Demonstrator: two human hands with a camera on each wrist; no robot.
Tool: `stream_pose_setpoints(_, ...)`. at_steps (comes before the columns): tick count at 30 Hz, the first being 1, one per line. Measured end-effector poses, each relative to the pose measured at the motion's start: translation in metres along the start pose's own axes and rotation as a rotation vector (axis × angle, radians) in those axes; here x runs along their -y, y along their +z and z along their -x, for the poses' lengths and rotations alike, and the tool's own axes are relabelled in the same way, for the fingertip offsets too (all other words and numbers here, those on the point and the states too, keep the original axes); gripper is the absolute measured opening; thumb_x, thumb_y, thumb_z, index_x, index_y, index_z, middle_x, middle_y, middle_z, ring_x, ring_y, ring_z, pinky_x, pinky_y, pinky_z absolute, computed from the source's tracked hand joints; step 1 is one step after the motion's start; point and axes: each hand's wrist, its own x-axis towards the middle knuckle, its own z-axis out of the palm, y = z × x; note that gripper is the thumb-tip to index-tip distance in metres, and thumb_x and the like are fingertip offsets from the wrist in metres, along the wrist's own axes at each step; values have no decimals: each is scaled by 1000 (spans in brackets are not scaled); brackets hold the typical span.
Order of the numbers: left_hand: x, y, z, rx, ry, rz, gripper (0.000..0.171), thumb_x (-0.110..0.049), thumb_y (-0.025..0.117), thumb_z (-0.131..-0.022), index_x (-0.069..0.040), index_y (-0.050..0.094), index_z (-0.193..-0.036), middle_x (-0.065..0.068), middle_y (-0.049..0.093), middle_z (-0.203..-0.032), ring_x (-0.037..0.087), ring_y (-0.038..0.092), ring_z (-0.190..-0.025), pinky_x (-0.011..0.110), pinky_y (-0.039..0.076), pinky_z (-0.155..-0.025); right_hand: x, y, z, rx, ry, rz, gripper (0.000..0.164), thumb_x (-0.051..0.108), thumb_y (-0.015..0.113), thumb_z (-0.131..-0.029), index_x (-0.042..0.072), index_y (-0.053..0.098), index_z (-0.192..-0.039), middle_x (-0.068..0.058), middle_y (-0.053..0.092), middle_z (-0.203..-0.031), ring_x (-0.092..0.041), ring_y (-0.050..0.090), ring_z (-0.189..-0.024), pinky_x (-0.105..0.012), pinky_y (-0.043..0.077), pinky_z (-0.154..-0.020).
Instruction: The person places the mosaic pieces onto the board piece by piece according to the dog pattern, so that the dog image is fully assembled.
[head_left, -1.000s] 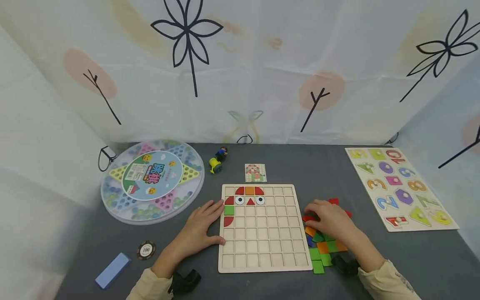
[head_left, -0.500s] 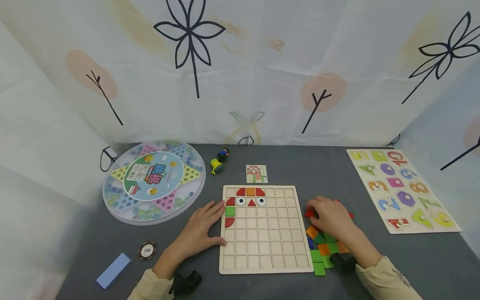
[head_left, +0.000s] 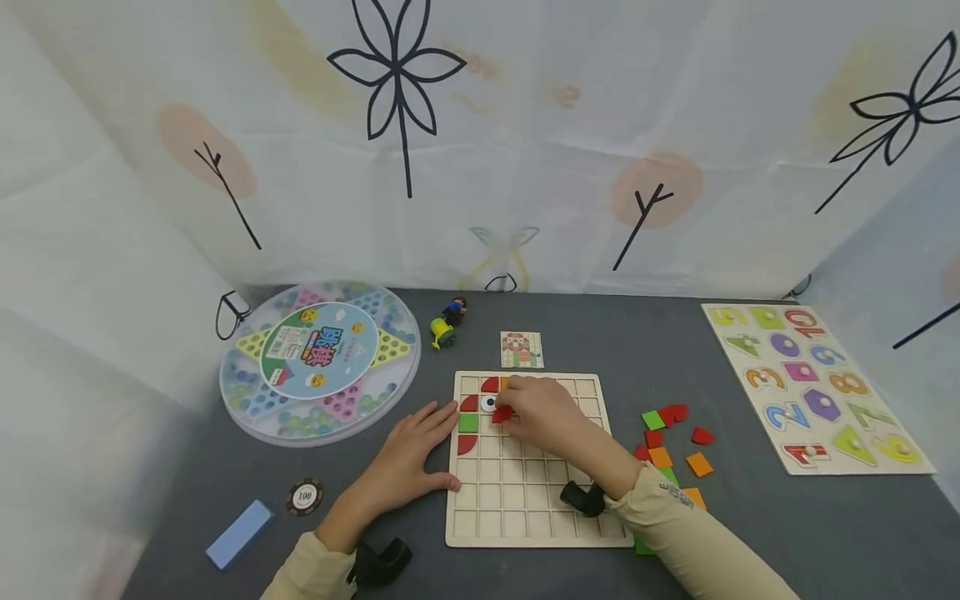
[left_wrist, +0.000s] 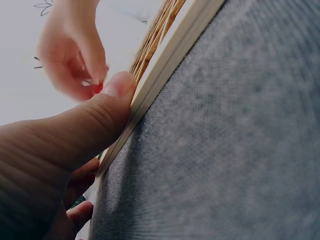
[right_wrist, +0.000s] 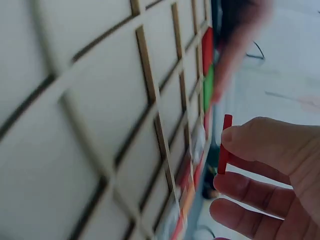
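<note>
The wooden grid board [head_left: 495, 525] lies flat in the middle of the table. Along its upper left sit a green square tile [head_left: 468, 423], a red rounded tile [head_left: 467, 444] and a white eye tile [head_left: 488, 403]. My right hand [head_left: 547, 414] is over the board's upper rows and pinches a thin red tile [right_wrist: 226, 145] between thumb and fingers, just above the grid in the right wrist view. It hides part of the top tiles. My left hand [head_left: 405, 458] rests along the board's left edge, fingers extended, thumb [left_wrist: 120, 85] against the side.
Loose coloured tiles [head_left: 699, 464] lie right of the board, partly behind the right sleeve. A picture card [head_left: 521, 350] and toy figures [head_left: 442, 332] are behind it. A round board-game case [head_left: 390, 383], poker chip [head_left: 305, 497] and blue block [head_left: 240, 534] lie left; a number puzzle [head_left: 765, 400] lies right.
My right hand has left the loose tile pile and moved left over the board, carrying a red tile. My left hand keeps its place on the edge. The head view has shifted slightly.
</note>
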Motion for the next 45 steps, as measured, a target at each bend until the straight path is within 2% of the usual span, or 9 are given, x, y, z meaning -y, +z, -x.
stream_pose_setpoints(8, -3, 1, -5, 19, 6, -12, 91, -51, 69, -66, -14, 30, -140, -1, 23, -146, 27, 16, -134, 56, 16, -101, 7, 12, -9, 43, -29, 61, 13, 22, 72, -73, 21, 71, -86, 7, 57, -76, -8, 52, -66, -25, 42, -58)
stream_pose_setpoints(15, -3, 3, -4, 28, -4, -6, 91, -51, 69, -66, -13, 30, -140, -1, 22, -147, 27, 15, -135, 56, 15, -102, 9, 14, -7, 91, -1, 7, 18, 20, 72, -73, 19, 69, -91, 6, 56, -77, -7, 48, -63, -23, 41, -57)
stream_pose_setpoints(19, -4, 4, -4, 28, -8, -3, 91, -51, 69, -66, -14, 30, -140, -1, 22, -147, 27, 15, -135, 56, 15, -101, 6, 10, 0, 82, 26, 1, 23, 21, 73, -72, 19, 68, -95, 6, 58, -81, -7, 50, -65, -24, 42, -58)
stream_pose_setpoints(24, -4, 5, -4, 37, -30, -3, 92, -51, 69, -66, -15, 29, -140, -2, 21, -147, 27, 14, -135, 56, 14, -101, -17, -12, 31, 6, 120, -23, 31, 22, 74, -71, 17, 66, -101, 3, 60, -93, -13, 58, -74, -29, 47, -62)
stream_pose_setpoints(29, 0, 3, -3, 31, -59, -27, 92, -52, 69, -66, -17, 28, -141, -3, 21, -147, 26, 14, -135, 55, 13, -102, -54, -28, 75, -57, 256, -26, 35, 18, 76, -70, 13, 65, -102, -1, 60, -93, -15, 58, -73, -28, 46, -56)
stream_pose_setpoints(32, 2, 2, -2, 27, -64, -30, 93, -52, 70, -65, -17, 28, -141, -3, 21, -147, 26, 14, -135, 55, 13, -102, -73, -29, 102, -41, 335, -49, 35, 15, 75, -70, 11, 65, -103, -2, 60, -91, -14, 57, -72, -28, 46, -56)
stream_pose_setpoints(36, 2, 2, -1, 16, -49, -24, 94, -53, 70, -65, -16, 29, -140, -1, 22, -147, 28, 15, -135, 56, 14, -101, -86, -26, 129, 19, 435, -64, 32, 16, 74, -71, 10, 66, -101, -2, 60, -91, -14, 54, -71, -32, 47, -60)
stream_pose_setpoints(40, 2, 3, -2, 15, -47, -24, 94, -53, 69, -64, -16, 29, -140, -1, 22, -147, 28, 15, -135, 56, 15, -101, -91, -22, 144, 74, 443, -85, 31, 17, 74, -71, 13, 67, -101, -1, 58, -92, -13, 51, -72, -34, 47, -63)
stream_pose_setpoints(45, 2, 4, -2, 16, -43, -22, 94, -54, 69, -65, -17, 28, -141, -3, 22, -147, 28, 15, -135, 56, 14, -101, -90, -19, 148, 97, 357, -120, 29, 13, 75, -70, 17, 69, -97, 3, 52, -88, -9, 47, -74, -24, 44, -61)
